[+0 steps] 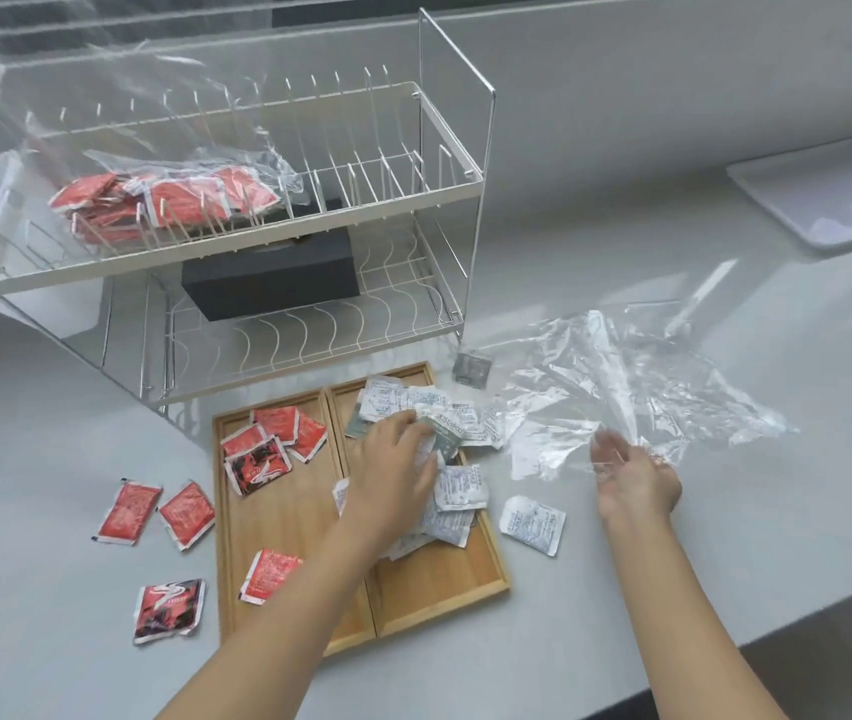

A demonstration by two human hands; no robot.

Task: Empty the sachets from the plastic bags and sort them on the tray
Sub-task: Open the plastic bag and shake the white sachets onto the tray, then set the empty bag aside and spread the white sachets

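Observation:
A wooden two-compartment tray (439, 589) lies on the grey counter. Several red sachets (273, 439) sit in its left compartment; more red sachets (154, 511) lie on the counter to its left. White sachets (457, 488) are piled in the right compartment, and one white sachet (533, 523) lies just right of the tray. My left hand (393, 470) rests on the white pile, fingers closed on a sachet. My right hand (637, 480) is at the edge of an empty clear plastic bag (621, 387), fingers spread. A second clear bag with red sachets (164, 200) lies on the rack's top shelf.
A white two-tier dish rack (444, 189) stands behind the tray, with a dark box (268, 278) on its lower shelf. A small grey sachet (471, 367) lies by the rack's foot. A white tray (829, 194) sits far right. The counter edge runs along the lower right.

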